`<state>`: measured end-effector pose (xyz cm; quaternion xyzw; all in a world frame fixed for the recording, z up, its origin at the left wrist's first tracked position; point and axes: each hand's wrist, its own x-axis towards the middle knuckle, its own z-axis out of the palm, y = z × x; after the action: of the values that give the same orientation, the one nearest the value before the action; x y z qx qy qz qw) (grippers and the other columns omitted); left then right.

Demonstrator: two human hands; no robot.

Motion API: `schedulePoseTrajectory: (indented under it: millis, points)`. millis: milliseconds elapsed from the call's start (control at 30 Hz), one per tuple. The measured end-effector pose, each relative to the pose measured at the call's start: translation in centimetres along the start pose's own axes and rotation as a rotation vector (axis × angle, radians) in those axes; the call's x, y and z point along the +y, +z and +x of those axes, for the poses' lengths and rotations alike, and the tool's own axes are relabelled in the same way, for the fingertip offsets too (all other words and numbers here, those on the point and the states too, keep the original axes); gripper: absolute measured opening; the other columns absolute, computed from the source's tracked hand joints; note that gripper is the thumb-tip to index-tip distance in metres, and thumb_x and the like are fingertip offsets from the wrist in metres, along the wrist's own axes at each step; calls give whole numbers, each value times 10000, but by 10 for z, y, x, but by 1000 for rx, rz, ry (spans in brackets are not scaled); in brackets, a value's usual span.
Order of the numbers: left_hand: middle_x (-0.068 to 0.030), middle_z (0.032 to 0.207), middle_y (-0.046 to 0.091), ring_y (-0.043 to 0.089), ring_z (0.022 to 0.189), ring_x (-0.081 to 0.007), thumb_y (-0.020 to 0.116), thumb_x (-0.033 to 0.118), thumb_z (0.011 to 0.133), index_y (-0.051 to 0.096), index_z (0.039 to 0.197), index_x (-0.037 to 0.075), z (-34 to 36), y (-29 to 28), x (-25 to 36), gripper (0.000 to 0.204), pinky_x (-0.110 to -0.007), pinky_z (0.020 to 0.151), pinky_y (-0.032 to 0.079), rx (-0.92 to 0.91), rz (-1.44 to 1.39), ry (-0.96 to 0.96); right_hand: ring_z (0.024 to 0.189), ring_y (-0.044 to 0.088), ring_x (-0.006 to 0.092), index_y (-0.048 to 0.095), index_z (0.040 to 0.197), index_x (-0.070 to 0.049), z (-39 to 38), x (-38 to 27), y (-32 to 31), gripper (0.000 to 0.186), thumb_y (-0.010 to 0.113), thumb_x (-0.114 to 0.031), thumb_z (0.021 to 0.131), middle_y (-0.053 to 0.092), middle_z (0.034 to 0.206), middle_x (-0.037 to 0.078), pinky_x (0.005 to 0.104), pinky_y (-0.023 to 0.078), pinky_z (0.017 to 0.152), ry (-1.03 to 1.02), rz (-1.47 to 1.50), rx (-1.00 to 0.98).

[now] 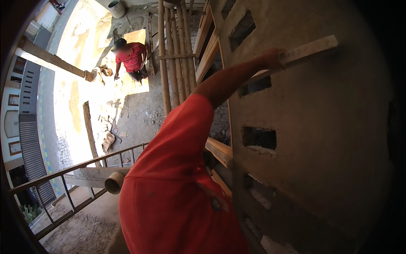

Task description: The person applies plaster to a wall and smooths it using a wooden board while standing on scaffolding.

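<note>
My left arm, in a red sleeve, reaches up and to the right across the view. At its end my left hand (pixel 272 59) is closed around a long, pale, flat-sided straightedge (pixel 313 48). The bar lies along the grey plastered wall (pixel 321 127), slanting up to the right. Its lower part is partly hidden behind my forearm. Just below the hand, a rectangular opening (pixel 256 86) is cut into the wall. My right hand does not show.
Several more wall openings (pixel 259 139) run down beside wooden window frames (pixel 220 148). Bamboo poles (pixel 177 63) form a scaffold ahead. A metal railing (pixel 69 169) and a pipe (pixel 113 183) stand at left. Below, another person (pixel 133 59) is by a sunlit patch; a bucket (pixel 116 8) stands farther back.
</note>
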<state>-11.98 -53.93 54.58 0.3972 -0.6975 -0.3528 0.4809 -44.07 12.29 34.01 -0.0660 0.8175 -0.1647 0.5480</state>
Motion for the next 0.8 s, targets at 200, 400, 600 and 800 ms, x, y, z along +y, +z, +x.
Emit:
schedulePoseTrajectory:
  millis: [200,400,600,800]
  points:
    - [-169,1104,631,602,1032,-322,795,246,583,575,1201,71,2,3,2,679,-388,912,467,-21,-49,-15,627,585,175,582,844,-57,1,-6,-1,276,513,-316,910,593,708,46,317,464,575,-4,-8,-8]
    - [-172,1156,605,590,1064,-312,792,232,600,508,1281,77,-8,4,12,754,-387,929,459,23,-26,16,638,591,181,585,854,-56,3,-9,-1,284,514,-325,910,597,720,50,322,467,584,-3,-21,-19]
    - [-215,1286,498,491,1193,-347,808,273,642,324,1402,56,-22,-2,10,926,-418,998,397,13,10,50,649,598,188,588,865,-54,7,-11,1,292,515,-334,909,602,731,53,327,471,593,-3,-21,-34]
    - [-225,1340,423,403,1241,-393,727,330,758,191,1456,73,-114,-20,3,917,-483,1009,336,485,0,-87,660,605,194,590,876,-53,8,-15,1,302,516,-344,909,607,743,56,332,474,602,1,-18,-39]
